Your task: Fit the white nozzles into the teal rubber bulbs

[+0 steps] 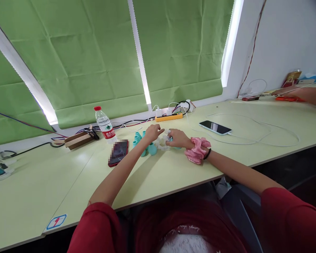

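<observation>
Several teal, hollow plastic pieces shaped like small bottles [152, 149] are grouped on the table. My left hand [153, 133] is over their right side, fingers curled downward and thumb pointing right. Whatever those fingers hold, if anything, is hidden. Just right of it lies a small cluster of translucent whitish plastic pieces [163, 143]. My right hand [178, 138], with a pink scrunchie [197, 150] at its wrist, is closed at the cluster's right edge. Its bent fingers grip a translucent piece, mostly covered by the hand. A bit of teal shows beneath this hand.
A dark phone [119, 153] and a water bottle [105, 125] stand to the left, near a cardboard box [80, 139]. Behind is an orange power strip [169, 117]. A charging phone [215, 127] trails white cable rightward. Another person's arm [305, 95] rests at far right.
</observation>
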Tool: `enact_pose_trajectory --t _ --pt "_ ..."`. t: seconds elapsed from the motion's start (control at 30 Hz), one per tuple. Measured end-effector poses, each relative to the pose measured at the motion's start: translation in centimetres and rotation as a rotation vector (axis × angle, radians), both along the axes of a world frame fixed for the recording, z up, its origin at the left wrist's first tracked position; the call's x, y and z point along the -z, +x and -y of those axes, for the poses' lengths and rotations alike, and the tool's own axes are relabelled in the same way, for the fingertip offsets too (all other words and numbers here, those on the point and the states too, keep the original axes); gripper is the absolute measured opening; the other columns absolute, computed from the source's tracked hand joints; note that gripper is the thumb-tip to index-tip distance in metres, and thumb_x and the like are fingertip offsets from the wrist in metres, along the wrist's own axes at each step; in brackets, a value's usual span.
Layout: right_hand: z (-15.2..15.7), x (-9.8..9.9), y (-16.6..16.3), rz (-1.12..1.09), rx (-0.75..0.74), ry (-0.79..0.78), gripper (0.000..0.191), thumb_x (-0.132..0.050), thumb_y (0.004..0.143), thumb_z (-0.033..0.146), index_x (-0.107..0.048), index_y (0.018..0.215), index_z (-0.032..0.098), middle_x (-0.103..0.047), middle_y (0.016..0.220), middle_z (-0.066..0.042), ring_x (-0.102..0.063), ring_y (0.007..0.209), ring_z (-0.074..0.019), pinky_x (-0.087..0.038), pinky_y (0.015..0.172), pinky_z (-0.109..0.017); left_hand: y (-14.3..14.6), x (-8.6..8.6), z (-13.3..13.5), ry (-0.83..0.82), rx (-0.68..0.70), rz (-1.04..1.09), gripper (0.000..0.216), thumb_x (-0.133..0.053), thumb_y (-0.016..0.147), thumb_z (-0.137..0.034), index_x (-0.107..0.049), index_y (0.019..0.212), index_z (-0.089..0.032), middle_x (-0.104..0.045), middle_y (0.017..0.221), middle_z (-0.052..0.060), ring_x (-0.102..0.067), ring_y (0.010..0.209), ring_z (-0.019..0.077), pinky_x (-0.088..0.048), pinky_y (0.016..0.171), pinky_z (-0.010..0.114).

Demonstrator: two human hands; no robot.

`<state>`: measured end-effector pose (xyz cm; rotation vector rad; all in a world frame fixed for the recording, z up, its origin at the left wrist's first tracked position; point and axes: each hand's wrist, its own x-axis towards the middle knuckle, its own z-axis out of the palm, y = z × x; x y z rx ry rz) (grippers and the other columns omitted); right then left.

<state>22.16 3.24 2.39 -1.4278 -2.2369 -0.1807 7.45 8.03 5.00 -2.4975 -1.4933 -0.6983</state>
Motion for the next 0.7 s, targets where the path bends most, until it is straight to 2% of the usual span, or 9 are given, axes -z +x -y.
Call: enact_pose_trajectory --t 0.07,0.13,0.3,0.37,0.47,0.6,0.7 --pt "0.4 -0.1 -0.4 -0.011 0.005 0.003 0.02 -0.053 0.064 0.035 -0.057 0.06 0.016 -0.055 0.077 -0.004 -0.05 0.067 -0.0145 -0.032 0.055 -0.023 -0.2 -0.5 1.0 0.037 0.015 0.083 0.031 -0.035 0.081 -0.035 -0.054 0.066 -0.016 -0.057 0.065 0.007 -0.053 0.066 0.0181 -0.034 0.055 0.026" --pt "0.7 -0.1 -0.7 -0.051 0.002 0.009 0.022 -0.052 0.066 0.037 -0.058 0.062 0.016 -0.054 0.078 -0.004 -0.05 0.068 -0.0143 -0.033 0.056 -0.023 -0.7 -0.8 2.5 0.03 0.088 0.204 0.035 -0.032 0.082 -0.036 -0.055 0.066 -0.015 -0.057 0.061 0.006 -0.053 0.059 0.0153 -0.035 0.054 0.025" --pt "2.0 -0.1 -2.0 -0.157 -0.069 0.087 0.03 -0.051 0.069 0.046 -0.059 0.073 0.018 -0.052 0.081 -0.003 -0.051 0.071 -0.0136 -0.035 0.059 -0.023 -2.5 -0.7 5.2 -0.457 0.331 0.492 0.035 -0.051 0.07 -0.046 -0.059 0.079 -0.013 -0.055 0.053 0.001 -0.048 0.042 0.0091 -0.039 0.043 0.021" --pt "2.5 0.0 -2.6 -0.17 -0.103 0.105 0.032 -0.05 0.07 0.049 -0.06 0.073 0.018 -0.052 0.083 -0.003 -0.051 0.072 -0.0131 -0.035 0.06 -0.023 -3.0 -0.6 5.3 -0.528 0.363 0.604 0.038 -0.055 0.065 -0.047 -0.06 0.076 -0.011 -0.055 0.052 0.001 -0.049 0.044 0.0091 -0.042 0.043 0.022" --pt "2.7 0.0 -3.1 -0.195 -0.07 0.13 0.034 -0.049 0.07 0.051 -0.06 0.072 0.018 -0.052 0.084 -0.004 -0.051 0.07 -0.0129 -0.036 0.059 -0.022 -3.3 -0.5 5.2 -0.513 0.365 0.667 0.038 -0.057 0.063 -0.046 -0.061 0.074 -0.01 -0.056 0.054 0.002 -0.05 0.046 0.0095 -0.045 0.045 0.022" --pt "2.4 0.0 -2.7 -0.226 0.003 0.149 0.034 -0.053 0.065 0.05 -0.061 0.068 0.017 -0.052 0.086 -0.005 -0.05 0.066 -0.0133 -0.035 0.054 -0.023 -3.2 -0.7 5.7 -0.408 0.426 0.57 0.033 -0.062 0.061 -0.039 -0.064 0.079 -0.011 -0.061 0.059 0.004 -0.054 0.053 0.0111 -0.045 0.052 0.022" --pt "1.9 -0.3 -2.1 -0.311 -0.158 0.115 0.033 -0.059 0.061 0.048 -0.062 0.068 0.016 -0.054 0.08 -0.005 -0.05 0.068 -0.0142 -0.037 0.059 -0.024 -3.7 -1.2 6.1 -0.392 0.483 0.571 0.032 -0.063 0.06 -0.034 -0.064 0.082 -0.011 -0.063 0.065 0.005 -0.056 0.06 0.0123 -0.046 0.056 0.022"
